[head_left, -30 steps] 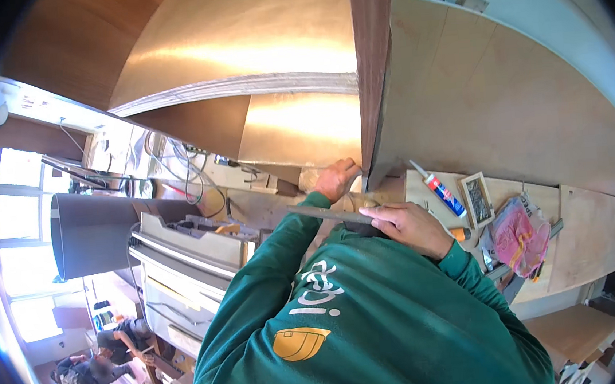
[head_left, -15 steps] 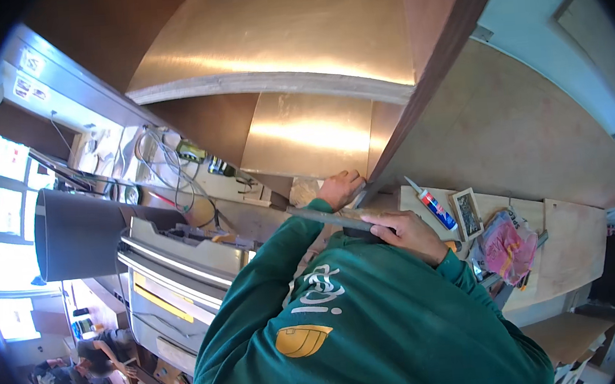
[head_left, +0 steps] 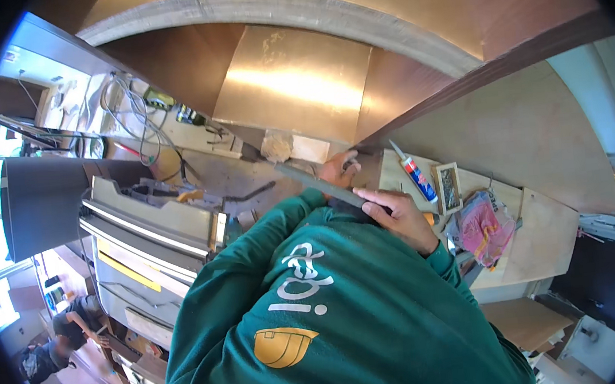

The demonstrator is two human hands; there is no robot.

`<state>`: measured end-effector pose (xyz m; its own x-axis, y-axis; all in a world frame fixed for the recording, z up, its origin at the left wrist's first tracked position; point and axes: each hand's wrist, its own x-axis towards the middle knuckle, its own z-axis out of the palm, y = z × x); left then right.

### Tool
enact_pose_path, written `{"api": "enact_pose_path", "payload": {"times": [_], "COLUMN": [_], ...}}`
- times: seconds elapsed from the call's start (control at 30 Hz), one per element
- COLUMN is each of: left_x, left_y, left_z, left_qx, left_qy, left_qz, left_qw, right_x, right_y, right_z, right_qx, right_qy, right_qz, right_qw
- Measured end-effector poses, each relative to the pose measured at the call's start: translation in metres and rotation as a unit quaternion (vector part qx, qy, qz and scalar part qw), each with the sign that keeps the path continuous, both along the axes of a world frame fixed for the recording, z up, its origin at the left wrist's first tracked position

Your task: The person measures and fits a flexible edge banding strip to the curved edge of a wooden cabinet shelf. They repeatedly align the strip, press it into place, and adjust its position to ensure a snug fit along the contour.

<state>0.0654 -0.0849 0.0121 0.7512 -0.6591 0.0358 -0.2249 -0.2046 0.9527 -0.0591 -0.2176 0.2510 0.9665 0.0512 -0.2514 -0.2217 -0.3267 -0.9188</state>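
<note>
My right hand (head_left: 396, 221) is closed on a long grey file-like bar (head_left: 314, 180), which slants up and left across my left wrist. My left hand (head_left: 338, 167) has curled fingers at a small dark piece I cannot make out, just below the lower right corner of a shiny wood-toned cabinet (head_left: 294, 80). A pale block (head_left: 309, 148) lies beside that hand. To the right, on a plywood board (head_left: 545, 230), are a caulk tube (head_left: 417, 179), a small framed tray (head_left: 447, 185) and a pink plastic bag (head_left: 482, 228).
A grey machine (head_left: 144, 246) stands at my left, with a large dark roll (head_left: 45, 207) behind it. Coiled hoses (head_left: 137, 126) lie on a cluttered ledge. Two people (head_left: 74, 326) work at the lower left. A large curved panel (head_left: 507, 130) stands at the right.
My view has tilted, so the cabinet fills more of the top. My left hand has moved slightly off the cabinet edge, fingers more curled. My right hand still holds the bar.
</note>
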Motion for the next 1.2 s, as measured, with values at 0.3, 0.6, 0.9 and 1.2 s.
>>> {"api": "enact_pose_path", "payload": {"times": [0.3,0.6,0.9,1.2], "left_x": [-0.031,-0.058,-0.069,-0.058], "left_y": [-0.029,-0.05,-0.03,-0.033], "left_z": [0.006,-0.003,0.02,0.007], "left_qx": [-0.094,-0.229,-0.136,-0.228], "left_qy": [0.328,0.287,0.094,0.364], "left_qz": [0.039,0.118,0.016,0.131], "left_qw": [0.939,0.923,0.986,0.893], "right_x": [-0.011,-0.037,-0.025,-0.012], "right_y": [-0.007,-0.02,-0.037,-0.04], "right_z": [0.012,-0.005,-0.011,-0.018], "right_qx": [-0.06,-0.056,-0.08,-0.082], "right_qy": [0.123,0.153,0.162,0.141], "right_qz": [0.014,-0.021,0.067,0.093], "right_qw": [0.99,0.986,0.981,0.982]}}
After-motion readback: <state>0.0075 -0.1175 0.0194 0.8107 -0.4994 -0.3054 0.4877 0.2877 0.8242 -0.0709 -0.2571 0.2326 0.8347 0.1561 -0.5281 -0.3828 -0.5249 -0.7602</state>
